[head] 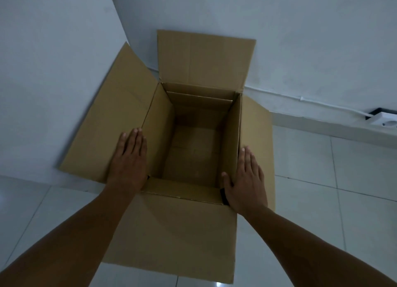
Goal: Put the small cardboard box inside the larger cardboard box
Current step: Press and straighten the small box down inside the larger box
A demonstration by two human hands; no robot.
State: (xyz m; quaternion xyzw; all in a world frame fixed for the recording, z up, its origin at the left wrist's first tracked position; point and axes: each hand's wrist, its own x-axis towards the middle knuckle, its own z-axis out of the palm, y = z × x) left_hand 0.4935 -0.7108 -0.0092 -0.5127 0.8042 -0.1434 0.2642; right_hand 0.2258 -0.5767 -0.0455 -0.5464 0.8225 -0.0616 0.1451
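Glossy white tiles (322,211) bear a matte, open, rectangular larger cardboard box (159,136).

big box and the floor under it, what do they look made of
Large box: matte brown corrugated cardboard, judging by the creased flaps and thin raw edges. Floor: glossy pale tiles, probably ceramic, with grout lines and faint reflections.

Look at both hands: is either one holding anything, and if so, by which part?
Nothing is gripped. The left hand lies flat on the box's left flap; the right hand lies flat on its right flap.
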